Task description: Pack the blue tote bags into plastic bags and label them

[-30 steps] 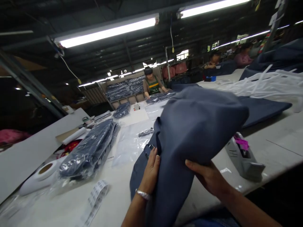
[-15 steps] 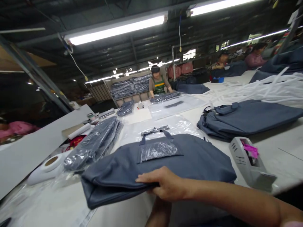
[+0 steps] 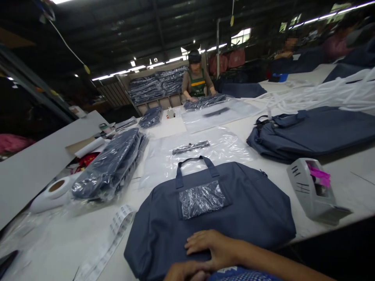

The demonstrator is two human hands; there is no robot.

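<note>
A dark blue travel bag lies flattened on the white table in front of me, its strap handle toward the far side. A plastic-wrapped patch sits on its upper face. My right hand rests on the near part of the bag, fingers stretched out and open. Beside it at the lower picture edge, my left hand is curled at the bag's near edge, partly cut off. Beyond the bag lies a clear plastic sheet with a dark wrapped strip on it.
Left are wrapped bags, a white roll and a label strip. At right stand a grey tape dispenser and another blue bag. A co-worker handles a wrapped bag across the table.
The bag's near side has come down toward me, and its upper face shows more fully. My right hand has shifted from gripping its edge to lying on it. The view has tilted down.
</note>
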